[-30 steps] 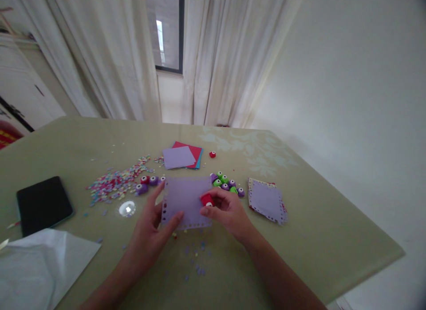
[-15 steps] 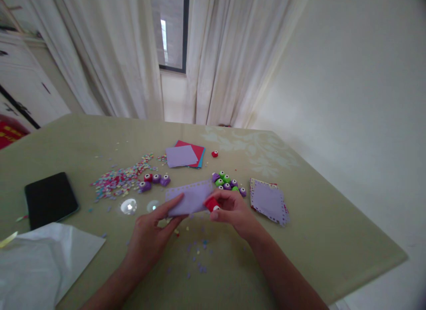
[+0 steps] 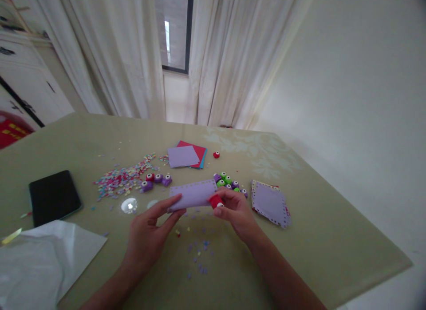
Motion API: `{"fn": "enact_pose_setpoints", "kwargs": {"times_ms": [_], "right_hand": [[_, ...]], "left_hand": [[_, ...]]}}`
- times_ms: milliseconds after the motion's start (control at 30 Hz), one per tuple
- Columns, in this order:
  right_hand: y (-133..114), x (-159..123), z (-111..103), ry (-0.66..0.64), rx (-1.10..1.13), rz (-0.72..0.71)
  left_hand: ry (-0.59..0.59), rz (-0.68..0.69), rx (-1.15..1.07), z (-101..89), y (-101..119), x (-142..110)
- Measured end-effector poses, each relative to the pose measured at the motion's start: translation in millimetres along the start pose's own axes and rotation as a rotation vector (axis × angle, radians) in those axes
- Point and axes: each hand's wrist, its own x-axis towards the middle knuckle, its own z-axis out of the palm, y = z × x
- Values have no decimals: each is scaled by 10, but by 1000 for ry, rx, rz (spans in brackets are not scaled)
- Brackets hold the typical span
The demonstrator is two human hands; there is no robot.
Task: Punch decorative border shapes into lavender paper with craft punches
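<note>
My left hand point(image 3: 151, 230) pinches the left end of a purple sheet of paper point(image 3: 193, 195) between thumb and fingers, above the table. A row of small holes runs along the sheet's far edge. In my right hand point(image 3: 236, 212) is a small red paper punch point(image 3: 216, 201) with a white eye on it, set against the sheet's right edge. My fingers partly cover the punch, so I cannot tell how far the paper sits inside it. Just behind that hand lie several green and purple eye-shaped pieces point(image 3: 228, 180).
Loose confetti point(image 3: 121, 179) is heaped at left, with several purple and red eye pieces point(image 3: 158, 178) beside it. Plain sheets point(image 3: 183, 156) lie at the back, hole-edged sheets point(image 3: 269, 203) at right. A black tablet point(image 3: 55, 197) and a white bag point(image 3: 73, 252) are at left.
The sheet has tilted slightly, and its near edge sits a little higher. Both hands keep their hold. The whole view has shifted slightly.
</note>
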Motion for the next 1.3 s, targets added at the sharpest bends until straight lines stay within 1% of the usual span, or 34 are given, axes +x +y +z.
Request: {"fn": "enact_pose_setpoints", "kwargs": {"times_ms": [67, 167, 300, 367, 433, 467, 500, 533, 567, 633, 667, 700, 733, 867, 933, 1033, 1100, 1167, 1300], "right_hand": [[-12, -6, -15, 2, -38, -105], [-11, -6, -29, -19, -88, -210], [40, 20, -43, -8, -109, -178], [36, 22, -58, 62, -134, -173], [-21, -5, -71, 151, -216, -217], [-67, -31, -72, 174, -287, -249], [-117, -61, -64, 163, -385, -289], [-164, -93, -46, 115, -492, -318], [-202, -124, -17, 34, -578, -345], [-231, -170, 70, -152, -654, -355], [-220, -183, 122, -212, -652, -343], [-195, -191, 175, -239, -631, -325], [-162, -195, 225, -235, -591, -303], [-20, -187, 348, -81, -322, -176], [43, -179, 365, -29, -186, -109], [127, -169, 368, -14, -50, -28], [163, -166, 370, -20, -17, 7], [174, -167, 373, -28, -30, 10], [144, -168, 377, -14, -110, -56]], "left_hand": [[-13, -39, -36, -5, -43, 22], [-30, -31, -62, -3, -65, 55], [-33, 68, -69, 13, -20, 68], [-13, 138, -50, 16, -2, 66], [2, 182, -8, 10, 6, 63], [-15, 182, 7, 7, 10, 59], [-59, 171, 11, 4, 18, 54], [-127, 149, 5, 4, 29, 47], [-197, 122, -8, 7, 42, 39], [-301, 73, -51, 22, 71, 22], [-321, 50, -82, 32, 82, 17], [-320, 22, -123, 42, 89, 17], [-306, -14, -175, 50, 91, 21], [-257, -162, -375, 51, 82, 64], [-231, -184, -403, 42, 89, 77], [-189, -190, -381, 33, 122, 73], [-167, -189, -363, 31, 148, 64], [-151, -190, -352, 31, 170, 60], [-178, -194, -346, 33, 178, 64]]}}
